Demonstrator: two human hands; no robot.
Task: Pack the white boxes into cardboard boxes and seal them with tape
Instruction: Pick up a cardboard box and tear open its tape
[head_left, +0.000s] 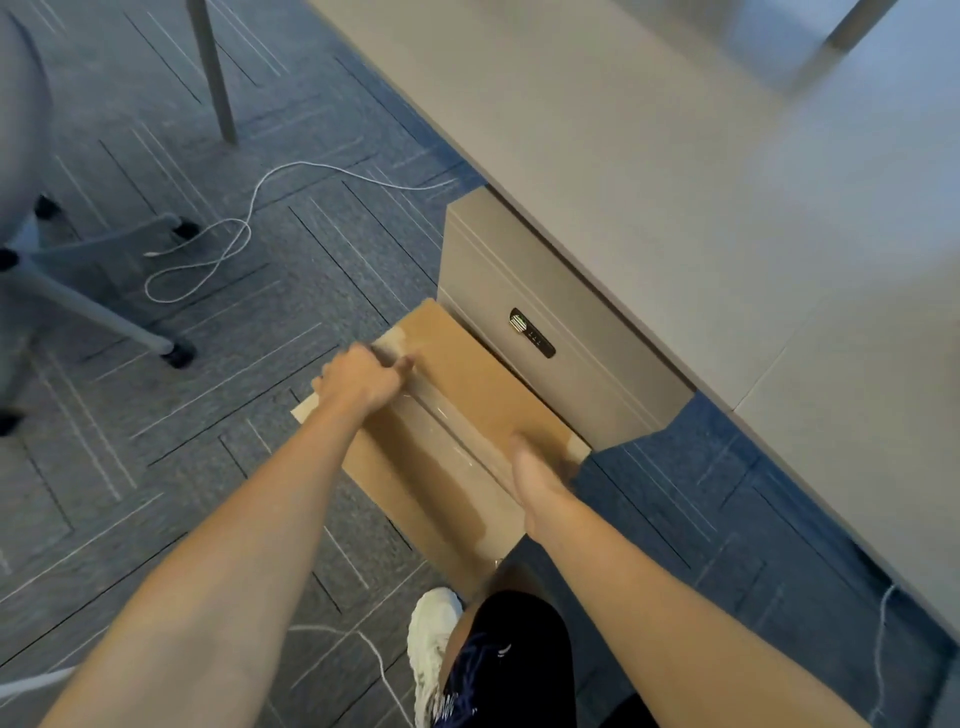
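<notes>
A closed cardboard box (467, 379) lies on the carpet beside a drawer cabinet. A strip of clear tape (457, 441) runs along its centre seam from the far end to the near end. My left hand (361, 376) rests at the far end of the box with its fingers curled over the tape there. Flat and with fingers extended, my right hand (540, 480) presses on the box top near the tape at the right edge. No white boxes are visible.
A grey drawer cabinet (550, 322) with a keypad lock stands under the desk (675, 156), right against the box. A white cable (228, 249) loops on the carpet at left. An office chair base (93, 306) is at far left. My shoe (434, 644) is below the box.
</notes>
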